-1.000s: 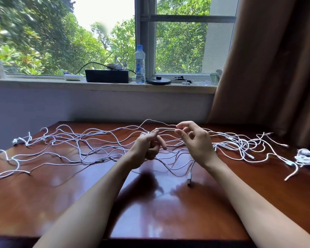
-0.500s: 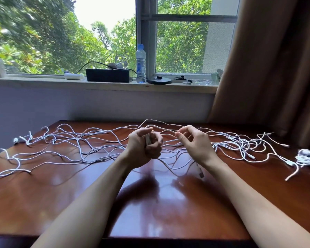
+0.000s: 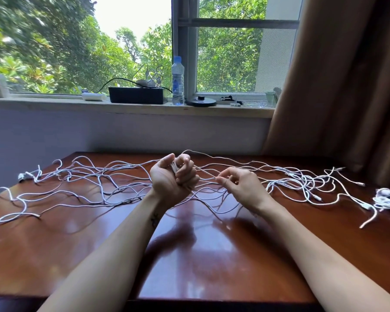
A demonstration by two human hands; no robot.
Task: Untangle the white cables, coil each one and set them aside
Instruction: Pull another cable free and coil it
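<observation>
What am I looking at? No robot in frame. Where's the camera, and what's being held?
There is no machine here: a person works with bare hands. The one current picture comes from a wide-angle camera worn on the head, looking forward and down, so both forearms show. Tangled white cables lie across a wooden table, and a small bundle sits at its far right edge. The left hand grips several cable loops in a fist. The right hand pinches a strand leading from that fist. A water bottle and a black box stand on the windowsill behind.

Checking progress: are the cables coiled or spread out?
Spread out: cables sprawl tangled across the table; left hand grips a few strands; one bundle lies far right.
</observation>
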